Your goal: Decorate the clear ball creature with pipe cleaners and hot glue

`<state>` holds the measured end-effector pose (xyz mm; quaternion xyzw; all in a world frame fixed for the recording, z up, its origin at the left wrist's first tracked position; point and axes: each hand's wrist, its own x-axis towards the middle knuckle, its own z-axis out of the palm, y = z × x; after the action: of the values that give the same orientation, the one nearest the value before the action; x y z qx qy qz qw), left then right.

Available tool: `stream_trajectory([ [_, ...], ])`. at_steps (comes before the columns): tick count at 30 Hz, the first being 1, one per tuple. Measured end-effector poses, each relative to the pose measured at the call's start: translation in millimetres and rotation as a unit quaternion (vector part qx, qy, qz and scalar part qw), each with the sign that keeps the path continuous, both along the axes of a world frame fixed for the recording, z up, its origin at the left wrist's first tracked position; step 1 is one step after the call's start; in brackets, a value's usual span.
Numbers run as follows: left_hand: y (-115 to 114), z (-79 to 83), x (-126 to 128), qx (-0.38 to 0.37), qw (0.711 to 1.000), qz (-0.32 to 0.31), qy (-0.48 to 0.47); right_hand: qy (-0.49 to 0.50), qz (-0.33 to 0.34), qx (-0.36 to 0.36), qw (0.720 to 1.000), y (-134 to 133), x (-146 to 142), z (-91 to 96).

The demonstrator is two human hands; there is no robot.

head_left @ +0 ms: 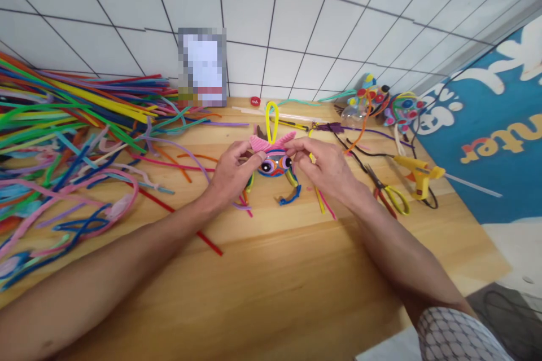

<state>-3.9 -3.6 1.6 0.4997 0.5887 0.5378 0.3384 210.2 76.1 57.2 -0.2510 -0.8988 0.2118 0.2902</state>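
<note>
"What place is this?"

"A craft workshop, seemingly — a glue gun [420, 180] on the surface [271, 287], scissors [381, 186] beside it."

"What else?"

"Heaped pipe cleaners [93, 101] well left of the glue gun — a lettered blue panel [491, 115] to its right."

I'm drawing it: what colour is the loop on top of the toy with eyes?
The loop is yellow, seen best in the head view.

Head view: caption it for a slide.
Both hands hold a pink-topped, big-eyed craft figure over a wooden table, colourful fuzzy stems piled at left.
</note>
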Motion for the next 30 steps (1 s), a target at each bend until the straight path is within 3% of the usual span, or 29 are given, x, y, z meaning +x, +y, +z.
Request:
stream_trajectory([
  [13,2,-1.6,0,-0.010,0.997,-0.030,-0.076,-0.024,0.017,0.088,0.996,3,2,-8.8],
  [24,1,-7.5,-1,0.022,0.999,-0.024,-0.016,-0.051,0.004,0.093,0.994,-2,1,-4.5],
  [30,0,-1.6,1,0.012,1.000,-0.002,-0.003,-0.059,-0.006,0.093,0.994,-2,2,-4.2],
])
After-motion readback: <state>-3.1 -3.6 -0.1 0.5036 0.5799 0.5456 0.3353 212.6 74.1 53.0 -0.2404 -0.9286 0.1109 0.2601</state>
